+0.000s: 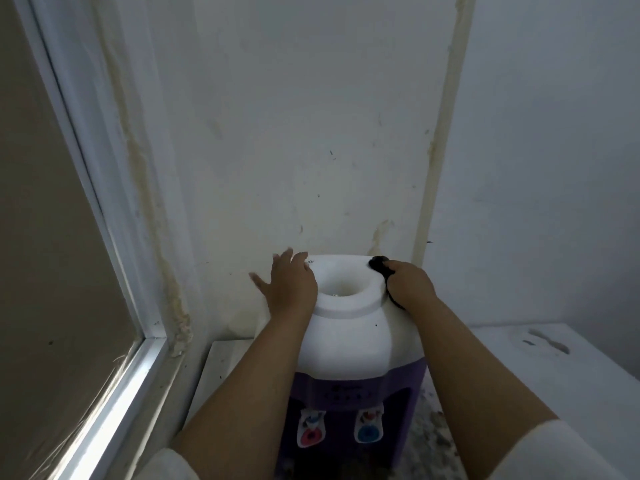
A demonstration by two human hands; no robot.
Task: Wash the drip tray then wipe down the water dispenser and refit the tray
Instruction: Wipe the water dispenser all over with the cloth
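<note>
The water dispenser [349, 337] stands against the wall, white on top with a round open neck and purple below, with a red tap and a blue tap on its front. My left hand [289, 289] lies flat with spread fingers on the left of the white top. My right hand [408, 284] grips a dark cloth [381, 264] and presses it against the right rear of the top rim. The drip tray is not in sight.
A stained white wall [311, 133] rises right behind the dispenser. A window frame [114, 258] runs along the left. A white counter surface [540, 355] with dark marks lies to the right, and a speckled surface lies below the dispenser.
</note>
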